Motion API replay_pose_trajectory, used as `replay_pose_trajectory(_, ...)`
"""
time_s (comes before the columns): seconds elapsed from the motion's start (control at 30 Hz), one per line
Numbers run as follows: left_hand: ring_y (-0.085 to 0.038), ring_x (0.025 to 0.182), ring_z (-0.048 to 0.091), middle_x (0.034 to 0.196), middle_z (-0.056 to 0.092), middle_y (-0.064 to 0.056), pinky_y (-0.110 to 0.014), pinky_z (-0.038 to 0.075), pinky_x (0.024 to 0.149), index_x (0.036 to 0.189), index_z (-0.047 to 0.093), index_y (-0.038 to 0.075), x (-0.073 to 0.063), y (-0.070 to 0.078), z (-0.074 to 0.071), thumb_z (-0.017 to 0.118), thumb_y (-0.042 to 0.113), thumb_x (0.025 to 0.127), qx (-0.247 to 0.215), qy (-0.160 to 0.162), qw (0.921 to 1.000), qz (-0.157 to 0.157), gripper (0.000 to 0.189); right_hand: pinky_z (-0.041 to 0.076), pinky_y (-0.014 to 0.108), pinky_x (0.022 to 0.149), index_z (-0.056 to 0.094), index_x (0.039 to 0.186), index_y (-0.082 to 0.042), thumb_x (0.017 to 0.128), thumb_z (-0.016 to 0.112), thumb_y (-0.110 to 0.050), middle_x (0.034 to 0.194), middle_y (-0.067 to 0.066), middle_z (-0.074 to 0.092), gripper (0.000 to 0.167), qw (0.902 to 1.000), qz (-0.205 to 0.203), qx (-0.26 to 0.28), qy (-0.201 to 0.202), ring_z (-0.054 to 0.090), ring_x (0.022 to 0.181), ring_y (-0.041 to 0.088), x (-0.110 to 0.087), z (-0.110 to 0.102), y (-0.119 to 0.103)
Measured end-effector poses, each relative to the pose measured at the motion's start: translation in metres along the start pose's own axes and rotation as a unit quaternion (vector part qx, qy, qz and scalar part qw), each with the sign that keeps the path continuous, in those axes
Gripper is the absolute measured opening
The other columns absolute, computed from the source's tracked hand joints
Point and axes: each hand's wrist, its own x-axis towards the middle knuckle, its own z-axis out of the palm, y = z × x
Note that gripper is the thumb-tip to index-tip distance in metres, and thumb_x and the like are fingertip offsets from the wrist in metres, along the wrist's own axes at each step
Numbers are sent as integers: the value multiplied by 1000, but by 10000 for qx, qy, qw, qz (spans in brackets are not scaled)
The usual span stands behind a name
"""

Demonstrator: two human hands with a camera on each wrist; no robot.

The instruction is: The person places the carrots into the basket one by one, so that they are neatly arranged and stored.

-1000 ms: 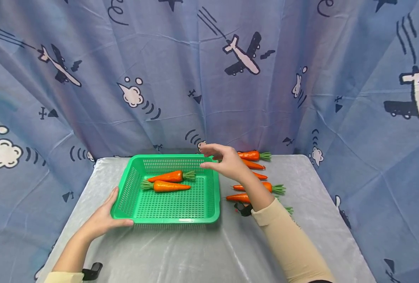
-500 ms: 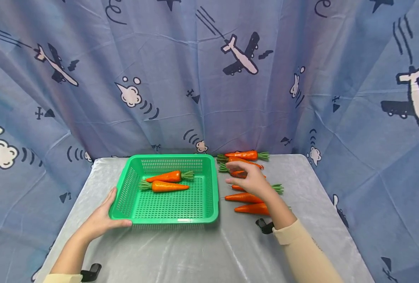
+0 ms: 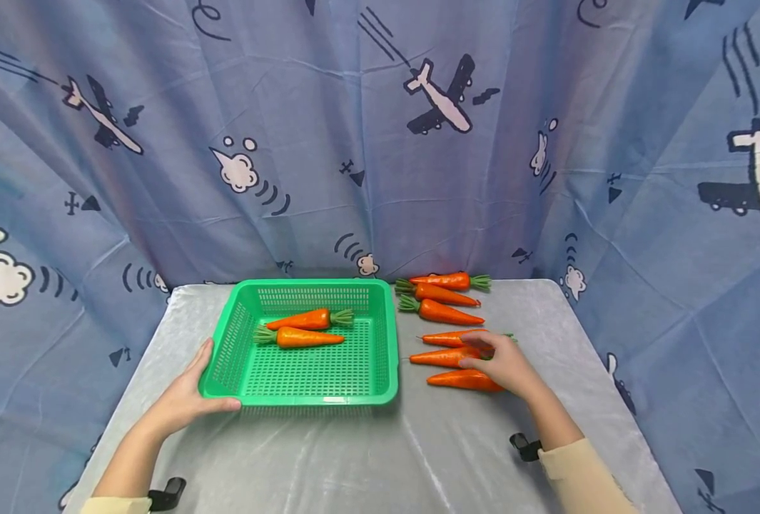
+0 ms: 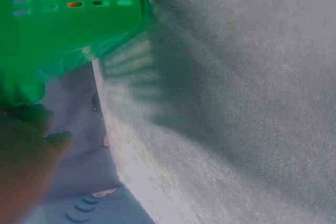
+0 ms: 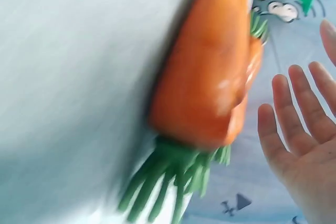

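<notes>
My left hand point(image 3: 185, 397) holds the near left corner of a green plastic basket point(image 3: 290, 402), thumb along the front rim and fingers against the left side. In the left wrist view the fingers point(image 4: 39, 119) are dark and blurred below the basket's wall point(image 4: 79, 30). Inside lie two carrots, one point(image 3: 309, 338) in front of the other point(image 3: 302, 321). My right hand point(image 3: 508, 365) is over the nearer carrots on the right, its thumb and fingers spread apart above the middle carrot point(image 3: 440, 357). In the right wrist view, open fingers point(image 5: 286, 108) show beside a large carrot point(image 5: 202, 72) with green stems.
Three carrots lie at the back right, the nearest of them point(image 3: 447, 313) angled. Another carrot point(image 3: 444, 338) and the frontmost carrot point(image 3: 459, 380) flank the middle one. A grey cloth point(image 3: 328, 464) covers the table. A blue curtain point(image 3: 315, 228) with airplanes surrounds it.
My right hand has moved from over the basket's right rim, rightward and nearer, to the front carrots. The left hand and basket have stayed in place.
</notes>
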Motion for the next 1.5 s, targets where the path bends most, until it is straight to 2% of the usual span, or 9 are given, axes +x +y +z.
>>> replay_pose_trajectory(0.27,-51,152,3,168,-3,-23,-72,16,115,162,-6,7,0,0,-1,91,33,72,46,12,10000,31,134,52,54,97,69,125,-1,86,81,-17,118,16,72,44,9988,183,-430,-141,66,112,35,-11,-5,26)
replay_pose_trajectory(0.5,-51,152,1,168,-3,-25,-73,15,115,162,-5,5,-1,0,1,91,31,72,-61,9,10000,1,134,49,56,99,76,114,-8,80,86,-18,116,11,72,37,9939,198,-1045,-278,63,114,36,-15,-1,38)
replay_pose_trajectory(0.6,-52,152,2,168,-3,-25,-73,15,115,162,-6,6,-1,1,1,91,31,72,-50,11,10000,-26,134,47,57,101,76,114,-9,76,89,-17,118,14,71,41,9904,59,-1325,-385,62,116,39,-15,3,42)
replay_pose_trajectory(0.87,-52,152,2,167,-3,-26,-73,15,115,162,-6,6,-2,2,1,90,30,73,-55,-24,10000,-2,134,46,59,103,72,121,-5,76,87,-11,123,18,69,48,9882,-74,-1454,-466,60,120,41,-17,5,40)
replay_pose_trajectory(1.07,-52,152,2,168,-3,-25,-73,15,115,162,-6,6,-2,3,1,90,32,73,-25,-41,10000,-59,134,47,59,101,71,123,-2,79,86,-13,122,18,70,48,9873,-484,-1482,-312,62,116,42,-12,-7,20)
replay_pose_trajectory(1.27,-53,151,3,167,-3,-27,-73,16,114,162,-4,3,-1,4,1,90,31,73,-17,-26,10000,-56,133,45,62,102,69,127,-4,84,82,-17,130,22,66,47,9868,-685,-1463,-150,59,122,45,4,-21,-20)
replay_pose_trajectory(1.43,-52,152,3,167,-3,-26,-72,16,115,162,-5,4,-3,5,1,90,32,73,2,-37,10000,-90,133,52,53,94,69,129,-8,86,81,-20,128,14,68,46,9848,-879,-1489,-156,62,112,34,26,-21,-59)
replay_pose_trajectory(1.5,-53,151,3,167,-3,-26,-73,16,114,162,-6,5,-2,5,1,90,32,73,-7,-45,10000,-84,133,53,48,88,70,129,-9,86,81,-21,126,11,69,46,9840,-984,-1479,-165,63,103,28,36,-20,-75)
